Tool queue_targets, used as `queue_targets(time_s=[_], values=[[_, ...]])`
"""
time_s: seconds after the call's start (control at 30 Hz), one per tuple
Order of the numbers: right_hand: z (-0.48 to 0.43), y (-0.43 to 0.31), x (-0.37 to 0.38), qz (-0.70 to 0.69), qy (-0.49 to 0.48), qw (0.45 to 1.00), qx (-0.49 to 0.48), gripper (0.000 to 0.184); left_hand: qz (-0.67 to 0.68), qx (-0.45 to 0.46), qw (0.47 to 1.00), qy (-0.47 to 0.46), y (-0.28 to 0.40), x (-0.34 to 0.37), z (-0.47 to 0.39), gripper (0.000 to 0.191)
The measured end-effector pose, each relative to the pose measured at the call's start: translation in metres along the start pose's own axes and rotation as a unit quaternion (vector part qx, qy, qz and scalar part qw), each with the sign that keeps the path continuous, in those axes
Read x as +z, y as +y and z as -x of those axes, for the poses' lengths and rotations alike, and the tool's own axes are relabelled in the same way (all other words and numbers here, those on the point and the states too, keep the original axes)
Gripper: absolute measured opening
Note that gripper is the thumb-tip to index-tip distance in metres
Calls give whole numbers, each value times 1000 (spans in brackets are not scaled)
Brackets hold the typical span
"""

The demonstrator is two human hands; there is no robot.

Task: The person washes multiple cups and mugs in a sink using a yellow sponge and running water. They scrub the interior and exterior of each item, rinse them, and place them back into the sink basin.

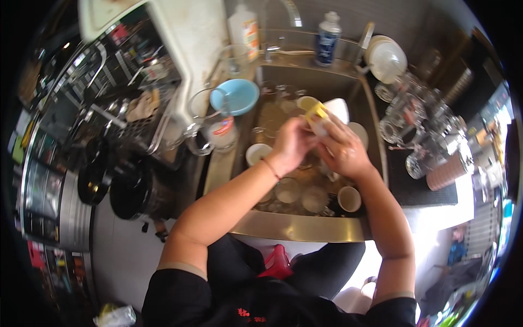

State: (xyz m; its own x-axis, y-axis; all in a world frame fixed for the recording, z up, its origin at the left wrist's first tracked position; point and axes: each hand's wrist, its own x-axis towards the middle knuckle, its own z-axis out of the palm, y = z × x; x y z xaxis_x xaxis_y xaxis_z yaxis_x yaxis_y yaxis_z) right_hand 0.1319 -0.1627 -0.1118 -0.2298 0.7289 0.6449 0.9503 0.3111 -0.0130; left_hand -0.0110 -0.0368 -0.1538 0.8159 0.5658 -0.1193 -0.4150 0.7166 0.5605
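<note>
Over the stainless steel sink [308, 227], my two hands are close together above cups and glasses in cloudy water. My right hand [341, 143] is closed on a yellow sponge [316, 111]. Beside it, my left hand [292, 143] has curled fingers near a small pale thing under the sponge; whether it grips that thing is hidden. A white cup [260, 154] lies left of my left wrist, and another cup [349, 199] stands near the sink's front right corner. Several glasses [288, 190] rest below my hands. A white square-edged dish [337, 109] lies just behind my right hand.
A light blue bowl [235, 97] and a large glass mug [222, 133] stand on the left rim. Behind are a faucet [295, 14], a white bottle [244, 30] and a blue bottle [327, 41]. Glass mugs [402, 118], stacked bowls [388, 61] and stacked pinkish cups [446, 173] stand right.
</note>
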Motion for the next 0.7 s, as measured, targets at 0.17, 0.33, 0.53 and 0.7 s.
queue_targets(time_s=[0.17,0.33,0.53,0.7], values=[[-1,7,4,22,61,990,127,35,4,-19,998,59,-18,7,7,26],[-1,5,1,21,52,993,99,49,-67,32,996,46,-25,3,6,23],[-7,9,7,-13,56,995,80,51,-117,66,990,48,-18,3,7,10],[-4,6,18,65,106,991,50,47,-24,34,993,114,-4,3,4,15]])
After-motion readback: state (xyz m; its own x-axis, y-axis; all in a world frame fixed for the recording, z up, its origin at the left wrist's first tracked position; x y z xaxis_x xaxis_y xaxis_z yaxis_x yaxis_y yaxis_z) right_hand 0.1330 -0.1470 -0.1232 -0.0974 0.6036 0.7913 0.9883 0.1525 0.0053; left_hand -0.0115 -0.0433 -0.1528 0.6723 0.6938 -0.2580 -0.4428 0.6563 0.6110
